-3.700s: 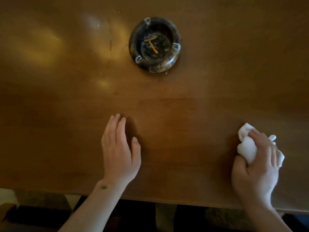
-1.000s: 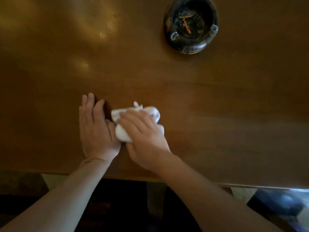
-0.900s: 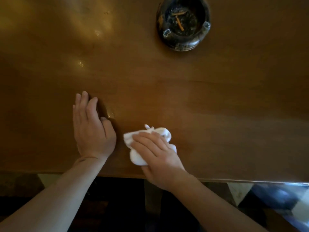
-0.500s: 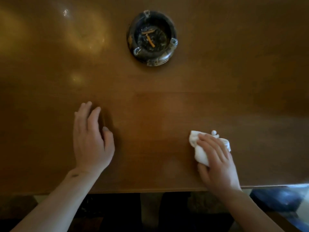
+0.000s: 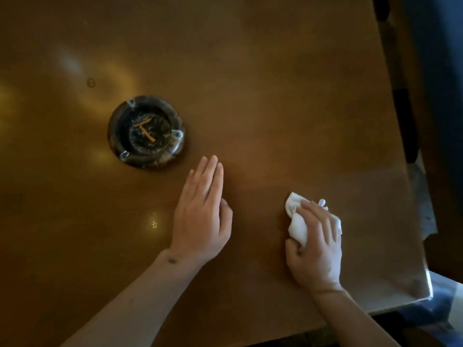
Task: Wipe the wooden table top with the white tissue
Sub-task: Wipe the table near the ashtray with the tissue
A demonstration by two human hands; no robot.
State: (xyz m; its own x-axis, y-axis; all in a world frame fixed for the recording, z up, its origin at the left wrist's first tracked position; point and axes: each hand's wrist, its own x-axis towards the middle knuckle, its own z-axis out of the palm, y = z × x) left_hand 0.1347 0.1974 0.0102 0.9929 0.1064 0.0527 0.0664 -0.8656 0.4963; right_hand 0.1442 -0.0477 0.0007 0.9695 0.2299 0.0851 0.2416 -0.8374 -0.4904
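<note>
The wooden table top (image 5: 288,108) fills most of the view, brown and glossy. My right hand (image 5: 315,246) holds a crumpled white tissue (image 5: 297,222) against the wood at the lower right, fingers over it and thumb curled under its near side. My left hand (image 5: 203,216) lies flat on the table, palm down with fingers straight, to the left of the tissue.
A dark round ashtray (image 5: 146,131) with orange cigarette butts stands on the table, left of and beyond my left hand. The table's right edge (image 5: 411,196) and near right corner (image 5: 429,295) lie close to my right hand. Dark floor shows beyond them.
The tissue swept from beside my left hand out to the right along the near edge. The view has shifted toward the table's right corner, and my left hand now sits nearer the ashtray.
</note>
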